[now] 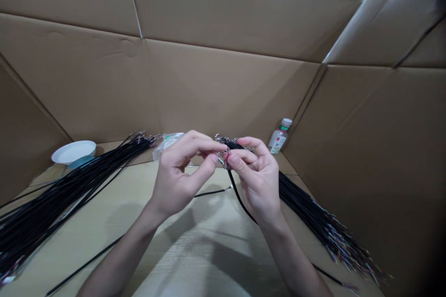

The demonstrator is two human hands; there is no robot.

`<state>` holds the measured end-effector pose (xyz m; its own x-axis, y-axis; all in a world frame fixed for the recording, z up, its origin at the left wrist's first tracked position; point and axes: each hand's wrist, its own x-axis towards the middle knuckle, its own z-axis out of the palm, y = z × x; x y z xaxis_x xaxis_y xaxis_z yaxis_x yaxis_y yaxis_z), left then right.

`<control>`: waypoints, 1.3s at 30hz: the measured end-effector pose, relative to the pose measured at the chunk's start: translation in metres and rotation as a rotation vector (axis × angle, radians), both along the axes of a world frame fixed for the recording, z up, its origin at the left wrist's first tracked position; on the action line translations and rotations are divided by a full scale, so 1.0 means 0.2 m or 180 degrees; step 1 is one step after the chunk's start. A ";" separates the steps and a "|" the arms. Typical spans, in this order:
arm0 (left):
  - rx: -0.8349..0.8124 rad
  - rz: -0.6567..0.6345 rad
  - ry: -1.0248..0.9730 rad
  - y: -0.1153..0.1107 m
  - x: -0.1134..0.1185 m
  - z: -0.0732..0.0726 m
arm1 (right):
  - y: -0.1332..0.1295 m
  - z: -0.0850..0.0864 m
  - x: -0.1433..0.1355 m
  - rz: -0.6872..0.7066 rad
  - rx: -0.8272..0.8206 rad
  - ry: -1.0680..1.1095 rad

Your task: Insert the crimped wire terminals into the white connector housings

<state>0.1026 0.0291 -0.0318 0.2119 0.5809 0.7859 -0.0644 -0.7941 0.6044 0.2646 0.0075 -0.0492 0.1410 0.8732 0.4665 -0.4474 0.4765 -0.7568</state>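
Close together at the centre, both hands are raised over the table at the end of a black cable (237, 195). Thin wires (224, 159), some reddish and some pale, fan out of that end. My right hand (258, 174) pinches the cable end between thumb and fingers, and the cable hangs down below it. Thumb and index finger of my left hand (183, 169) close on the wire tips from the other side. Fingertips partly hide what lies between them, and the single wires are too small to tell apart.
A large bundle of black cables (80, 181) lies at left, another bundle (306, 204) at right with bare coloured ends. At the back are a white bowl (74, 152), a clear plastic bag (167, 143) and a bottle (279, 137). Cardboard walls (230, 88) enclose the table (139, 195).
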 end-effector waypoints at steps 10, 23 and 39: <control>-0.0010 -0.0033 0.0053 0.00 0.01 0.01 | -0.01 0.01 -0.01 -0.0371 0.0123 -0.0075; -0.0876 -0.0276 0.0346 -0.01 -0.05 0.08 | -0.06 0.00 -0.06 -0.1215 0.0718 -0.0640; -0.0457 -0.0157 0.1059 -0.02 -0.10 0.10 | -0.09 0.00 -0.07 -0.1154 0.0668 -0.1098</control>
<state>0.0825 0.0253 -0.0123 0.4728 0.6631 0.5803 0.1183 -0.7004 0.7039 0.2513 -0.0110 -0.0488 0.2237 0.6801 0.6982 0.0313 0.7109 -0.7026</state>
